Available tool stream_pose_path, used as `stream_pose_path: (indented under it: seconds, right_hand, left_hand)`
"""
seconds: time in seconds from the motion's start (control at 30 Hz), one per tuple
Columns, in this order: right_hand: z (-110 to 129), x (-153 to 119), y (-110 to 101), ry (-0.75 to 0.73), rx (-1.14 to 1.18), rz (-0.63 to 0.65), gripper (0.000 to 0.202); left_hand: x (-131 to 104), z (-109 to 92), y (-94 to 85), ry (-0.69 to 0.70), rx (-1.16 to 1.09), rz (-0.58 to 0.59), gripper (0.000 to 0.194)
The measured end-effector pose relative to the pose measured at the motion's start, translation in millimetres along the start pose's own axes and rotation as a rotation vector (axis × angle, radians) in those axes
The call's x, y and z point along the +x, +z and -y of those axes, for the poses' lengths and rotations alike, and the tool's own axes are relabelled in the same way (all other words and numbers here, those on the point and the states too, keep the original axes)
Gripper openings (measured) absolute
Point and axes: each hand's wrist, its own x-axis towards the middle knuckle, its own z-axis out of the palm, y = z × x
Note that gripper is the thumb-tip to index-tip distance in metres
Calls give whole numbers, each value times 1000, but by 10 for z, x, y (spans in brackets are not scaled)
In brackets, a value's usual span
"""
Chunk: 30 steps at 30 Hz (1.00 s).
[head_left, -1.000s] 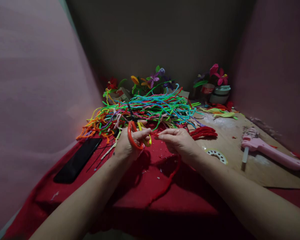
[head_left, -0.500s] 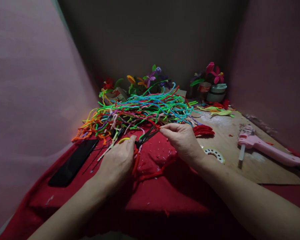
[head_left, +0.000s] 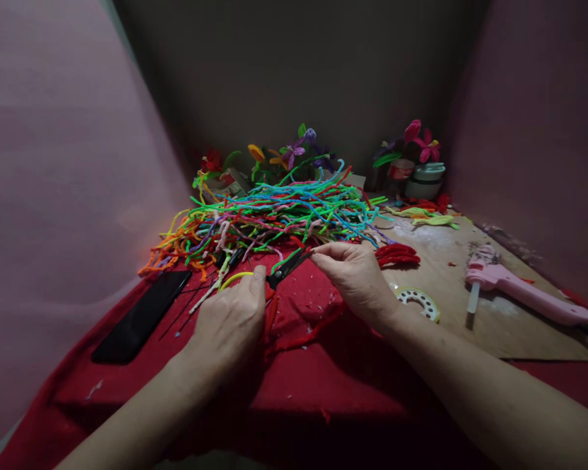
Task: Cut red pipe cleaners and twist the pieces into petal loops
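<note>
My left hand [head_left: 232, 320] is closed around the scissors [head_left: 285, 269], whose dark blades point up and right toward my other hand. A yellow loop and a red-orange handle part show beside the fingers. My right hand [head_left: 355, 271] pinches a red pipe cleaner [head_left: 298, 244] at the blade tips; the exact grip is small and partly hidden by the fingers. Beyond both hands lies a large tangled heap of coloured pipe cleaners [head_left: 294, 209]. A bundle of bent red pieces [head_left: 398, 255] rests just right of my right hand.
A black phone [head_left: 142, 316] lies at the left on the red cloth [head_left: 313, 385]. On the brown board [head_left: 470, 261] at the right are a pink glue gun [head_left: 534, 297] and a white tape reel [head_left: 419, 304]. Fuzzy flowers [head_left: 294, 151] stand behind the heap.
The scissor blades look closer together than before. My left hand has turned slightly, with more of the yellow loop showing; my right hand has hardly moved.
</note>
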Motion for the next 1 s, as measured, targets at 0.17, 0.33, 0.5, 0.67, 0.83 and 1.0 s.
stream_pose_path:
  seconds: [0.17, 0.33, 0.5, 0.67, 0.83, 1.0]
  right_hand:
    - [8, 1, 0, 0, 25, -6, 16]
    - [-11, 2, 5, 7, 29, -2, 16]
    - [-3, -5, 7, 2, -6, 7, 17]
    - [24, -8, 6, 0, -20, 0, 18]
    - [25, -7, 1, 10, 16, 5, 18]
    - [5, -4, 10, 22, 41, -16, 21]
  left_hand:
    - [9, -5, -39, 1, 19, 37, 44]
    - [-32, 8, -42, -2, 32, 55, 46]
    - [-67, 2, -13, -21, 51, 30, 47]
    - [-44, -3, -8, -3, -43, 137, 47]
    - [-8, -17, 17, 16, -226, 247, 39]
    - [10, -40, 8, 11, -361, 270, 30]
